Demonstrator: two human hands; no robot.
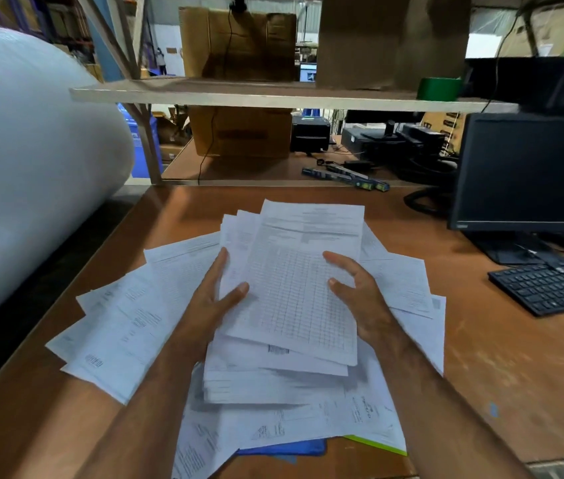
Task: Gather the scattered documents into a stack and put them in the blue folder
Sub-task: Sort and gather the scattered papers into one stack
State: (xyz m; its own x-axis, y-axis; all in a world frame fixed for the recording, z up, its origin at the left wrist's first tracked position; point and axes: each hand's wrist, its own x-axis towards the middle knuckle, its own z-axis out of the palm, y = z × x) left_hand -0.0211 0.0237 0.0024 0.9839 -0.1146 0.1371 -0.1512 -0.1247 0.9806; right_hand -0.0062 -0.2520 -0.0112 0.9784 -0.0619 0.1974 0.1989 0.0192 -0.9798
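A loose stack of white printed documents (pixel 294 292), topped by a sheet with a grid table, is held above the wooden table (pixel 501 357). My left hand (pixel 209 299) grips its left edge, thumb on top. My right hand (pixel 356 292) holds the right edge with fingers spread over the top sheet. More scattered documents (pixel 125 326) fan out on the table to the left, right and underneath. A corner of the blue folder (pixel 294 447) shows under the papers near the front edge, with a yellow-green folder edge (pixel 373 444) beside it.
A large white roll of wrapping material (pixel 32 167) fills the left side. A black monitor (pixel 529 174) and keyboard (pixel 553 285) stand at the right. A shelf (pixel 273 96) with cardboard boxes and green tape (pixel 439 88) spans the back.
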